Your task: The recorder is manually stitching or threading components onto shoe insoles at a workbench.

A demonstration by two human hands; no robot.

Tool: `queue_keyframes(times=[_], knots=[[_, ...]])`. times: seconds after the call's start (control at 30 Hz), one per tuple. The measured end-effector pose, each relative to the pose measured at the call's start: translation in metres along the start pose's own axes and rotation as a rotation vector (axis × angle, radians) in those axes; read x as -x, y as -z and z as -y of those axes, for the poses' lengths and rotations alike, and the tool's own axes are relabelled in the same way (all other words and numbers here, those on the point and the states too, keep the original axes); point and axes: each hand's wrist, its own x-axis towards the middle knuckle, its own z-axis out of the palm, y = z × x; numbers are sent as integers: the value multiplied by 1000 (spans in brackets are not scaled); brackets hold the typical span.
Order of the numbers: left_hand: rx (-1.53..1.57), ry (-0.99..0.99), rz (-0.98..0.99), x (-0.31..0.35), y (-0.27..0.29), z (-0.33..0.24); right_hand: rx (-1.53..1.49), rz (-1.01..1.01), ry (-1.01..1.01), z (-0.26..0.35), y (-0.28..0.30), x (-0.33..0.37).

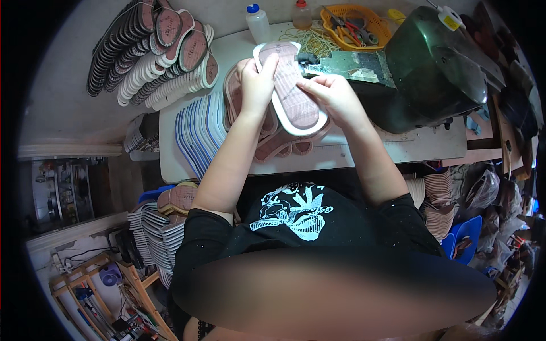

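Observation:
Above the white table (pixel 409 149) I hold a shoe insole (pixel 296 105) with a pinkish-brown face and a white rim, tilted with its toe end toward me. My left hand (pixel 259 85) grips its far left edge, the thumb lying on the face. On its right edge my right hand (pixel 334 95) pinches the middle with thumb and fingers. The insole's far right edge is beside the small metal head of a dark green machine (pixel 424 74); whether they touch I cannot tell. More pinkish insoles (pixel 273 149) lie beneath, partly hidden by my hands and the held piece.
Blue-edged white soles (pixel 196 133) fan out left on the table. Bundled insoles (pixel 139 59) stand at the far left. Behind are a blue-capped bottle (pixel 258 25), an orange-tinted bottle (pixel 302 18), tangled cord (pixel 311 44) and an orange tool basket (pixel 340 42). Blue chairs (pixel 467 236) stand lower right.

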Motion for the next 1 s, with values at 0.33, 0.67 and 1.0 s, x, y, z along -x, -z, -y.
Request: queue_keyframes(times=[0.33,0.67,1.0], knots=[[99,47,52,-24,-7,9,-257,13,-200,-3,-33,44],[-994,-327,180,-69,19,-20,-297,-126,50,-11,-50,5],[-652,-212,1226,-102,27,-67,-235,-148,6,-4,-49,-1]])
